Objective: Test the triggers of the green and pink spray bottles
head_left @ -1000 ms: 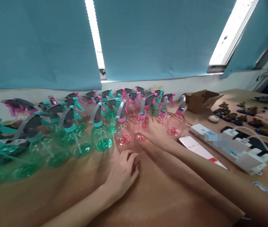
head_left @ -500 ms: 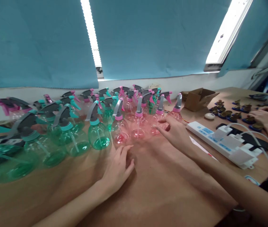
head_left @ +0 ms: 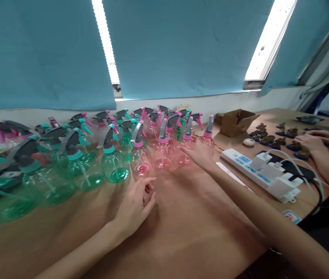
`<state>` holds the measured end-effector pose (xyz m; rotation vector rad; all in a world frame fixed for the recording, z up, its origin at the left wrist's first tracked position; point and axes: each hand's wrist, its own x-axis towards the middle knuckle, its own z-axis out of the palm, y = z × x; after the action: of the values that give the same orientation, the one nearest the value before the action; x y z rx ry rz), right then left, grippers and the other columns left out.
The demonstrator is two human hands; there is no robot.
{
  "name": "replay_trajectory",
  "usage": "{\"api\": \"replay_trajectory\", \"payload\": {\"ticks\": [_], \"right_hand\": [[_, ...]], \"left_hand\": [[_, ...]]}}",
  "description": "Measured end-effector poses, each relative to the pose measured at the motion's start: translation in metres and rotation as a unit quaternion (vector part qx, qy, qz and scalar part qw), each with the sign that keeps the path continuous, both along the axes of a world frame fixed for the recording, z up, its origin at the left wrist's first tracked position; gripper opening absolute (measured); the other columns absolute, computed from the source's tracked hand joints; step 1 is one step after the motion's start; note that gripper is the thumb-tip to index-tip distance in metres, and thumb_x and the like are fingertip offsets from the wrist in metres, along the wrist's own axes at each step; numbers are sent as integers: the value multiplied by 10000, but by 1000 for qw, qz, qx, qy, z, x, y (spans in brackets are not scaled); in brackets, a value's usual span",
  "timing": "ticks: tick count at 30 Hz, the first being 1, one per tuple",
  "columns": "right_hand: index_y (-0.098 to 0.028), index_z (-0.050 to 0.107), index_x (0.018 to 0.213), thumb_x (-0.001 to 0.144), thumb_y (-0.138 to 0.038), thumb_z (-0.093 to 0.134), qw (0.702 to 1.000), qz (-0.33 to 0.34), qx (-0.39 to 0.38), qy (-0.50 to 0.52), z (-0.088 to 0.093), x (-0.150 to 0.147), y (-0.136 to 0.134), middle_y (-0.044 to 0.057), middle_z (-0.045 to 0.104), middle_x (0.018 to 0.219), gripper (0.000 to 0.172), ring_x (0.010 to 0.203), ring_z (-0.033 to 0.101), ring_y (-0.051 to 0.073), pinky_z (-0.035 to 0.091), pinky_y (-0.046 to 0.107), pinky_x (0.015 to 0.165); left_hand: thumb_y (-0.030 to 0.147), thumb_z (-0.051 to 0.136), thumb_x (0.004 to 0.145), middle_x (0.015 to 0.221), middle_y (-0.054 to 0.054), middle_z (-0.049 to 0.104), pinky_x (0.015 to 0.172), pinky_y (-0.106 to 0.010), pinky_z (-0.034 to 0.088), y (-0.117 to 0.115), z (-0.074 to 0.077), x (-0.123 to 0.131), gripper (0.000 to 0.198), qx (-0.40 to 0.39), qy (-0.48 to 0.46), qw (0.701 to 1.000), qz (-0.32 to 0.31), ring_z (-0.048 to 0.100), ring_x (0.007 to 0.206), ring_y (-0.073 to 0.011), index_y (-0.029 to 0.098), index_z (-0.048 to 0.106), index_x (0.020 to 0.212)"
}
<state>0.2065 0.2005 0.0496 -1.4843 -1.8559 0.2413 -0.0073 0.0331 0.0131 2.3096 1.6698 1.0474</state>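
My left hand (head_left: 135, 205) rests on the table in front of a pink-collared spray bottle (head_left: 141, 161). Its fingers are loosely curled, thumb apart, with nothing in them. My right hand (head_left: 199, 154) reaches in among the pink spray bottles at the right end of the row. One digit stretches left across the front of a pink spray bottle (head_left: 184, 157), while its other fingers are partly hidden between that one and the rightmost pink bottle (head_left: 208, 140). Whether it touches either bottle I cannot tell. A green spray bottle (head_left: 114, 166) stands left of them.
More green and pink spray bottles crowd the left and back. To the right lie a white power strip (head_left: 245, 166) with plugged-in chargers, a white paper strip (head_left: 231, 174), a white mouse (head_left: 249, 142), a cardboard box (head_left: 235, 124) and small dark figures (head_left: 266, 137). Another person's hands (head_left: 312, 141) rest there.
My right hand has moved deeper between the two rightmost pink bottles. My left hand's fingers have curled slightly. The whole view has shifted a little, and the bottles keep their arrangement.
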Motion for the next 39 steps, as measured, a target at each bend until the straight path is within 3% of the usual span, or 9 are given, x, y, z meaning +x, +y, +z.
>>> {"api": "replay_trajectory", "payload": {"ticks": [7, 15, 20, 23, 26, 30, 34, 36, 39], "right_hand": [[-140, 551, 1190, 831, -573, 558, 999, 2, -2, -44, 5, 5, -12, 180, 687, 1065, 562, 995, 645, 385, 476, 449, 775], [-175, 529, 1116, 844, -675, 480, 992, 54, 8, -115, 2, 14, -96, 108, 689, 835, 571, 724, 672, 337, 428, 358, 525], [-240, 550, 992, 827, -586, 567, 979, 176, 61, -87, 7, -3, -147, 53, 657, 792, 384, 647, 643, 258, 454, 357, 534], [-236, 549, 950, 833, -479, 591, 970, 233, 54, -50, 8, -23, -169, 41, 637, 821, 273, 662, 639, 233, 496, 371, 564], [-220, 571, 974, 791, -584, 617, 962, 260, 69, -53, 2, -46, -183, 77, 638, 854, 410, 700, 644, 268, 530, 418, 583], [-173, 515, 1206, 755, -712, 581, 955, 287, 70, -39, -9, -72, -196, 138, 658, 989, 706, 787, 675, 323, 562, 466, 615], [-175, 362, 1388, 722, -753, 587, 937, 348, 4, -23, -13, -89, -193, 190, 603, 1213, 910, 880, 684, 353, 565, 501, 676], [-186, 311, 1429, 732, -739, 599, 907, 420, -21, -18, -13, -93, -183, 175, 601, 1222, 935, 911, 679, 329, 559, 477, 731], [-207, 318, 1428, 873, -655, 500, 848, 526, -59, -4, -16, -94, -158, 72, 673, 1027, 736, 910, 673, 253, 546, 409, 797]], "left_hand": [[157, 457, 881, 888, -5, 562, 565, -271, 509, -8, 6, 6, 289, -37, -16, 999, -16, 540, 575, -116, 218, 486, 1162], [257, 526, 886, 925, -28, 595, 603, -304, 550, -18, 28, 12, 238, -79, -85, 993, -21, 620, 716, -161, 220, 519, 1121], [327, 689, 791, 1255, -90, 566, 917, -462, 531, -19, 47, 17, 504, -72, -151, 985, -34, 589, 1125, -269, 247, 470, 1238], [310, 702, 772, 1298, -87, 552, 907, -465, 538, -22, 59, 20, 600, -78, -195, 977, -38, 608, 1101, -272, 274, 433, 1307], [305, 668, 798, 1184, -71, 604, 785, -405, 573, -31, 69, 18, 468, -67, -234, 970, -18, 650, 954, -236, 260, 495, 1231], [304, 607, 844, 1005, -22, 634, 758, -374, 554, -43, 72, 4, 268, -28, -237, 971, 15, 642, 865, -203, 253, 560, 1102], [229, 540, 858, 921, 2, 611, 754, -358, 544, -50, 67, -22, 296, -27, -253, 967, 31, 629, 854, -192, 267, 543, 1152], [195, 527, 839, 870, 11, 590, 770, -351, 541, -50, 67, -35, 307, -18, -267, 963, 29, 619, 871, -192, 263, 553, 1137], [195, 534, 803, 821, 18, 567, 803, -368, 535, -49, 70, -50, 313, -6, -275, 961, 18, 603, 846, -188, 254, 564, 1109]]}}
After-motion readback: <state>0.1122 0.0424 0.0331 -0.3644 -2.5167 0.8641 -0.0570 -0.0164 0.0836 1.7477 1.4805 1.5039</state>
